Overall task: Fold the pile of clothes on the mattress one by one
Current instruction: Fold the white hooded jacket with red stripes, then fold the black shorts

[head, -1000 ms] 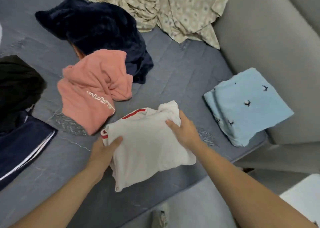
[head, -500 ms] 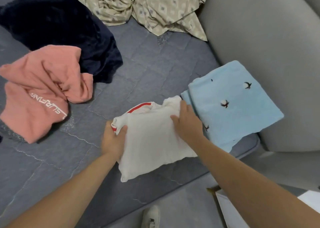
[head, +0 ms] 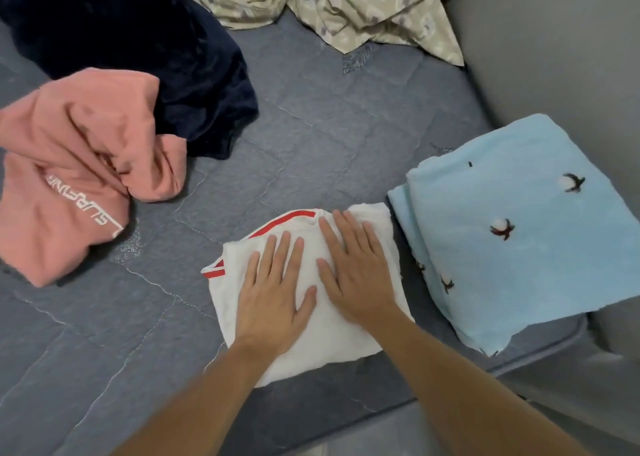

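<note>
We press the folded white shirt [head: 304,303] flat near the mattress [head: 311,137] front edge | left hand [head: 273,293], right hand [head: 356,275]: fingers straight, spread, holding nothing | blue towel [head: 519,227] just right, right hand nearer | pink hoodie [head: 79,175] left, likely next.

On the mattress [head: 311,137] before you: both your hands on the folded shirt [head: 311,334], folded towel [head: 519,248] just right, crumpled sweatshirt [head: 69,185] left, blanket [head: 156,57] behind it, sheet [head: 346,5] farthest.
</note>
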